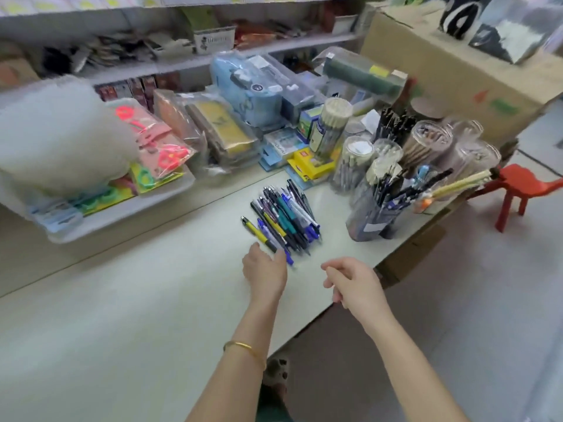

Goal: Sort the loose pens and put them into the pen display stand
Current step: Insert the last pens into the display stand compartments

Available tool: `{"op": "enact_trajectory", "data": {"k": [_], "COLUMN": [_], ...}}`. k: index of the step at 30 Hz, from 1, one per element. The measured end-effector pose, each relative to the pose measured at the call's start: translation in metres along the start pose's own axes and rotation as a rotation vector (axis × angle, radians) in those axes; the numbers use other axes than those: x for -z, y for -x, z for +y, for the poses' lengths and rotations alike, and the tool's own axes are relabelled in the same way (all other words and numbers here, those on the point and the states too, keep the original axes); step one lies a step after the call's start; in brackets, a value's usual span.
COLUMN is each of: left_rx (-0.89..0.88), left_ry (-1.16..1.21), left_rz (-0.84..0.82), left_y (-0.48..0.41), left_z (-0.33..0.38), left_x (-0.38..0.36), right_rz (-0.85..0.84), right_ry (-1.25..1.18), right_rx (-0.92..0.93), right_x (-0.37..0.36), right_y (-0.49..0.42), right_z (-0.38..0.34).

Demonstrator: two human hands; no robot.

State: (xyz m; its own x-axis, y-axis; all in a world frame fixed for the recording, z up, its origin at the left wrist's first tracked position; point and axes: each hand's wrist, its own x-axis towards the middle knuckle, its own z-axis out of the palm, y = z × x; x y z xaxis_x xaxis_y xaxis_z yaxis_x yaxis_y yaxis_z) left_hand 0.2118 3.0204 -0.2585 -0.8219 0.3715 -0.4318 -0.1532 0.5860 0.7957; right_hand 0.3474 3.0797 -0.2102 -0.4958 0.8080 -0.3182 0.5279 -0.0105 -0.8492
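Item: loose pens (285, 216), a mixed heap of blue, teal, black and purple barrels lying roughly parallel on the table (137, 300), directly ahead of the left grip (265, 271). One yellow pen (254, 228) lies at the heap's left edge, just beyond that grip's fingertips. Left grip: released, fingers stretched toward the near ends of the heap, holding nothing; whether the fingertips touch a pen cannot be told. Right grip (350, 283): released, fingers loosely curled, empty, hovering near the table edge just right of the left grip. Pen display stand (370, 219): clear round holder part-filled with upright pens, ahead and right of the right grip, near the heap but apart from it; further clear tubs (429, 141) crowd behind it. Step in hand, as judged: first pick, the heap not yet sorted. Handling advice: gather like colours together, starting with the yellow pen, which lies freest of the rest. Pinch barrels mid-length so they do not pivot. Steady the heap with the right grip against rolling. Feed pens tip-down into gaps in the stand, clear of the pens already leaning out.
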Motion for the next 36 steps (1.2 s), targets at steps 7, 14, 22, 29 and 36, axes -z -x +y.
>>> {"op": "enact_trajectory", "data": {"k": [7,14,22,29,36], "left_rx": [-0.056,-0.019,0.035,0.029,0.043], "left_ry": [-0.276,-0.362,-0.386,-0.467,-0.441], "left_rz": [0.299,0.418,0.505,0.533,0.550], "left_y": [-0.033,-0.048,-0.062,-0.067,-0.065], "left_z": [0.029,0.037,0.043,0.028,0.010], "left_x": [-0.051,-0.068,-0.062,-0.047,-0.023], "right_rz": [-0.027,-0.061,-0.077,-0.076,-0.093], "right_ry": [0.172,0.500,0.715,0.804,0.800], "right_rx": [0.085,0.315,0.348,0.457,0.540], "right_x": [0.007,-0.026,-0.049,-0.064,-0.084], "right_y": [-0.081,-0.152,-0.184,-0.169,-0.143], "right_z": [-0.001,-0.012,-0.017,-0.010,-0.007]}}
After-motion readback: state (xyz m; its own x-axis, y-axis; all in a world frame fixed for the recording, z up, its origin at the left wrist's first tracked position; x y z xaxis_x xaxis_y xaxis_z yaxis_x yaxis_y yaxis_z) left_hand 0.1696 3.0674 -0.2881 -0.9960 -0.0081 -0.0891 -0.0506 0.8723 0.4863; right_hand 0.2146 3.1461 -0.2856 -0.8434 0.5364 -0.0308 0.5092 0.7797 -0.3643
